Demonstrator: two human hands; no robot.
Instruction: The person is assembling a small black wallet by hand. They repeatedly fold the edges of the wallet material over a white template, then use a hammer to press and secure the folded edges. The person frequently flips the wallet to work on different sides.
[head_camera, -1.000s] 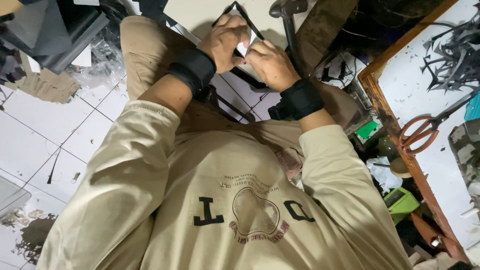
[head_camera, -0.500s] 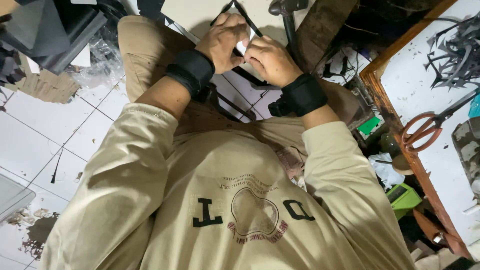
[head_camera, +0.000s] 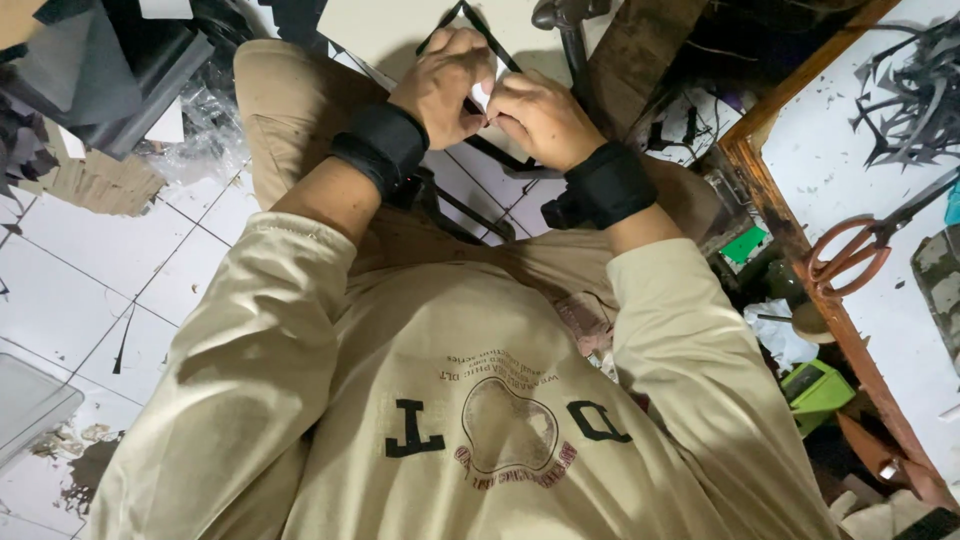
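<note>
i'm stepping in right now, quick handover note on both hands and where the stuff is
Left hand: closed on a thin black strip and a small white piece, black wrist band on.
Right hand: pinching the same white piece from the other side, fingertips meeting the left hand's.
Both are held up over the lap, above the white tiled floor.
Orange-handled scissors lie untouched on the white worktable to the right, with a heap of black offcuts at its far end.
Done: many strips look already cut.
Left: whatever is being worked on the white piece; the hands hide it.
</note>
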